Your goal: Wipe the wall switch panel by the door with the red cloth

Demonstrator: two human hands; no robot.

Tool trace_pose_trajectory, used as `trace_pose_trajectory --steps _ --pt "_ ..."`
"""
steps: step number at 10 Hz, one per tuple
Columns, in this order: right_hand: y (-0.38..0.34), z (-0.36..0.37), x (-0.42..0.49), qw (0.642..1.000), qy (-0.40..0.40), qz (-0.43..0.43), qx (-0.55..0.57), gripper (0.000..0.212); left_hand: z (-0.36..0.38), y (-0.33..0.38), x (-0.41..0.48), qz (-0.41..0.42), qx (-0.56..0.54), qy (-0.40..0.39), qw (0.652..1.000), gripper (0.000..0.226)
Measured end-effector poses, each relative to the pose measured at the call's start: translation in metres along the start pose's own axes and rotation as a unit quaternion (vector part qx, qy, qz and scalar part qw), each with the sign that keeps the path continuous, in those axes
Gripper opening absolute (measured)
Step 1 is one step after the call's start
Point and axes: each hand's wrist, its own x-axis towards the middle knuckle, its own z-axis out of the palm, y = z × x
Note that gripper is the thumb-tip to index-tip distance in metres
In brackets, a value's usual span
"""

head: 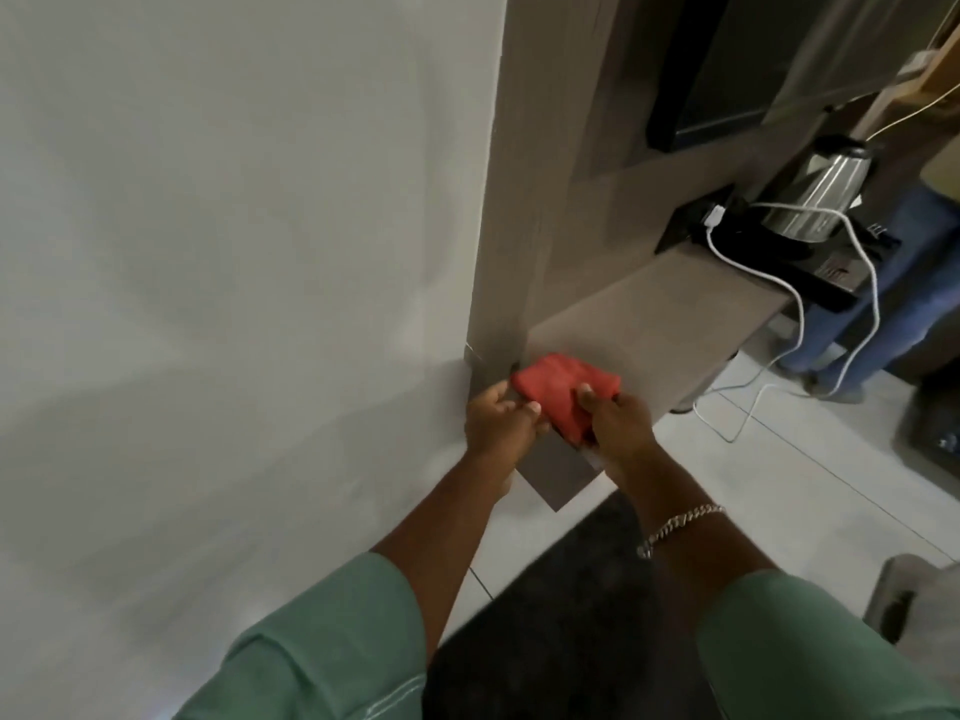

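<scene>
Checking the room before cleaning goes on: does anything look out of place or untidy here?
A white cable hangs off the shelf edge beside the kettle and trails loose on the floor. Otherwise nothing stands out; both hands hold the folded red cloth.

Dim, soft, motion-blurred, edges warped

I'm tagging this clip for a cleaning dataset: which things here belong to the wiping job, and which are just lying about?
Job:
- red cloth, folded
- left hand and right hand, both on it
No switch panel shows.

Lying about:
- steel kettle
- white cable
- wooden shelf
- dark mat
</scene>
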Motion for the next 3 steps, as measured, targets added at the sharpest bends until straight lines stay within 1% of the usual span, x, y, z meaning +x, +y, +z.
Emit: trace_pose_trajectory --steps 1,2,3 --pt "-0.002 0.004 0.021 0.998 0.009 0.054 -0.005 0.010 -0.003 -0.007 0.011 -0.013 -0.025 -0.069 0.997 0.058" --pt "0.001 0.011 0.025 0.996 0.045 0.013 -0.080 0.026 -0.018 -0.002 0.018 -0.026 -0.002 -0.088 0.996 0.070" --pt "0.005 0.014 0.003 0.974 0.118 -0.043 -0.187 0.047 -0.033 0.015 0.004 -0.003 0.078 -0.050 0.996 0.068"
